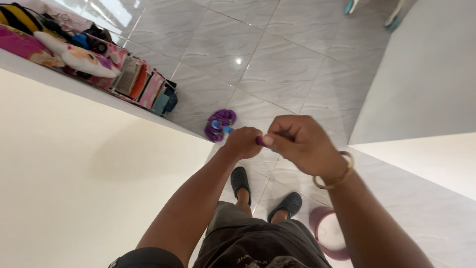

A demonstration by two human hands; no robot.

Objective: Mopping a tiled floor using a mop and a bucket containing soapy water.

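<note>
My left hand (pixel 242 142) and my right hand (pixel 300 141) are both closed around the top of a purple mop handle (pixel 260 141), held in front of my chest. The handle runs down and away to a purple mop head (pixel 220 124) with a blue fitting, resting on the tiled floor. Most of the handle is hidden behind my hands. A gold bangle (pixel 341 173) circles my right wrist.
A cream wall (pixel 74 173) fills the left, a white wall (pixel 426 74) the right. A pink shelf rack (pixel 144 84) with soft toys (pixel 79 57) stands at upper left. A purple-and-white bucket (pixel 328 232) sits by my right foot. I wear dark clogs (pixel 240 179) on grey marble tiles (pixel 267 59).
</note>
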